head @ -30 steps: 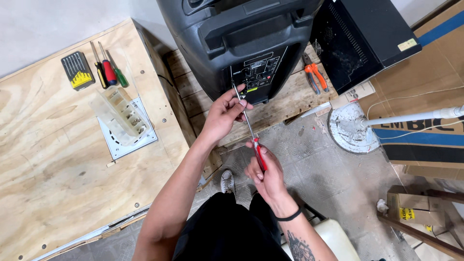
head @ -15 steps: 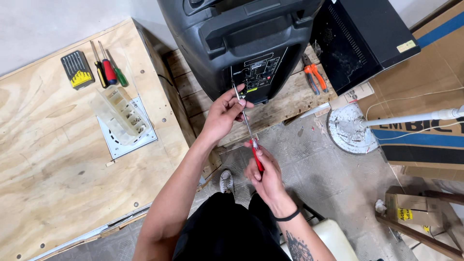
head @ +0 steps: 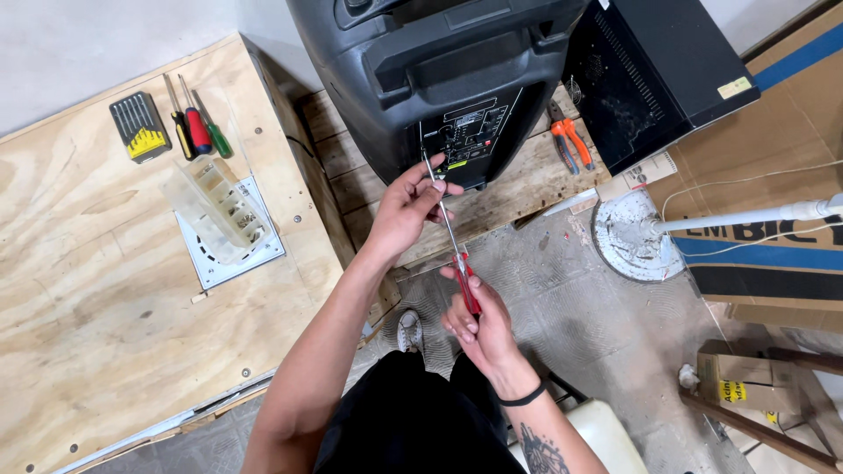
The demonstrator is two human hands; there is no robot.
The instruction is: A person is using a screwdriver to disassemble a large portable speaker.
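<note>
Below the speaker's rear panel, the right hand [head: 479, 320] has its grip closed around the red handle of a long screwdriver [head: 458, 253], whose thin metal shaft runs up and away toward the black speaker [head: 439, 70]. The left hand [head: 408, 206] pinches that shaft near its tip between thumb and fingers, its grip narrow and closed on the metal, just in front of the small control panel [head: 465, 140] low on the speaker's back. The screwdriver's tip sits at the left edge of that panel, partly hidden by the fingers, so whether it touches a screw cannot be told. The speaker stands upright on a wooden pallet [head: 518, 189], close to the pallet's near edge. On the pallet just right of the speaker lies a pair of orange-handled pliers [head: 571, 145], and beyond them a flat black case [head: 650, 70] rests tilted. To the left, a plywood bench [head: 97, 307] carries a clear plastic parts box [head: 215, 206] on a pale square plate near its right edge; at the bench's far edge lie a bit set in a dark holder [head: 139, 127] and three small screwdrivers [head: 195, 127] side by side. On the tiled floor to the right stands a round white stand base [head: 628, 237], with cardboard boxes [head: 773, 237] beyond it.
</note>
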